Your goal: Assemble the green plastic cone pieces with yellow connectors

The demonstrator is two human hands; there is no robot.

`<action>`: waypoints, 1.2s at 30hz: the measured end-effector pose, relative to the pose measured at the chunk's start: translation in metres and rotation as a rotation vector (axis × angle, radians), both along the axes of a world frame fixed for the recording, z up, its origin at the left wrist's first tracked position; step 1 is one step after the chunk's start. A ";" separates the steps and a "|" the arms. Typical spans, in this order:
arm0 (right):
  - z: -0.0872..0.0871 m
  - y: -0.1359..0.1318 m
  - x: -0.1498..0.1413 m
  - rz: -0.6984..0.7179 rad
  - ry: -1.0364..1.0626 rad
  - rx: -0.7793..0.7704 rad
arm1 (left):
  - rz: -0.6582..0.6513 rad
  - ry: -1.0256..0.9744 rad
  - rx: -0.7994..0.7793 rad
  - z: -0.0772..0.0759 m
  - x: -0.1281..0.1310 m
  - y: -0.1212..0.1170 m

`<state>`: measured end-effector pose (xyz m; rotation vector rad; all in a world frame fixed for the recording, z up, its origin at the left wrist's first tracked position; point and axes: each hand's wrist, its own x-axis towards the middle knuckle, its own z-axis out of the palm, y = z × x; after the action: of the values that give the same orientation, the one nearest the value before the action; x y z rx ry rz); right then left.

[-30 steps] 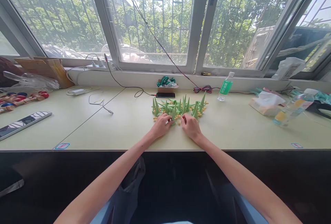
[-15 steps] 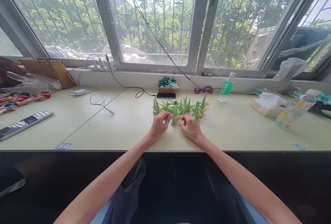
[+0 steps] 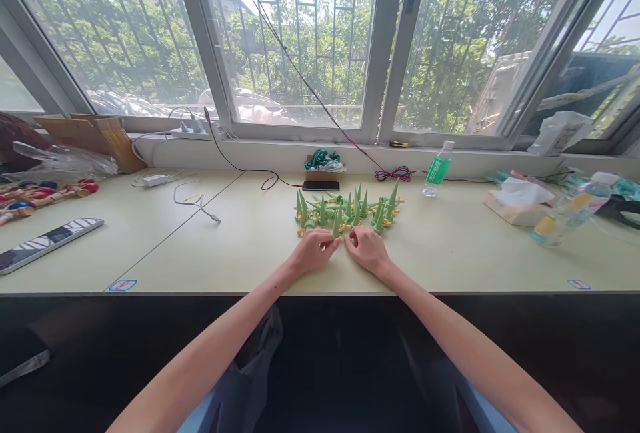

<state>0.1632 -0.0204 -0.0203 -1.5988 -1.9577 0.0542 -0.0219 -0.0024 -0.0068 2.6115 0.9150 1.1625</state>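
Several green cone-shaped pieces with small yellow parts stand and lie in a cluster (image 3: 357, 208) in front of me; their exact kind I cannot make out. My left hand (image 3: 314, 251) rests at the cluster's near edge, fingers curled and thumb pointing right. Close beside it, my right hand (image 3: 369, 249) has its fingers bent in a pinch. The fingertips of both hands almost meet just below an upright green cone (image 3: 336, 223). Whatever small thing they may hold is hidden by the fingers.
Behind the cluster lie a black phone (image 3: 321, 185) and a small box of green material (image 3: 324, 165). A bottle with a green label (image 3: 437, 169) stands to the right, beyond it a tissue box (image 3: 517, 203). A white cable (image 3: 200, 205) lies left.
My left hand has moved slightly right and towards me, its fingertips now near those of my right hand. The right hand has barely shifted. More pieces show behind the left hand.
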 end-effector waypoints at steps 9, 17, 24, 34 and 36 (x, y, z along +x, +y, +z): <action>0.000 0.000 0.001 0.020 0.140 0.082 | 0.029 0.011 0.014 -0.002 -0.001 0.002; 0.003 -0.005 0.000 0.167 0.343 0.214 | 0.055 -0.142 -0.010 0.002 0.000 0.002; 0.002 -0.005 0.000 0.311 0.302 0.196 | 0.056 -0.151 -0.035 0.001 -0.001 0.004; -0.003 -0.003 0.002 0.365 0.321 0.161 | 0.031 -0.110 -0.044 0.000 0.000 0.003; -0.003 -0.003 0.002 0.368 0.335 0.160 | 0.030 -0.103 -0.048 0.000 0.000 0.003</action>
<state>0.1650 -0.0231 -0.0235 -1.0374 -1.9084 0.2859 -0.0223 0.0002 -0.0065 2.4832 0.9515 1.2540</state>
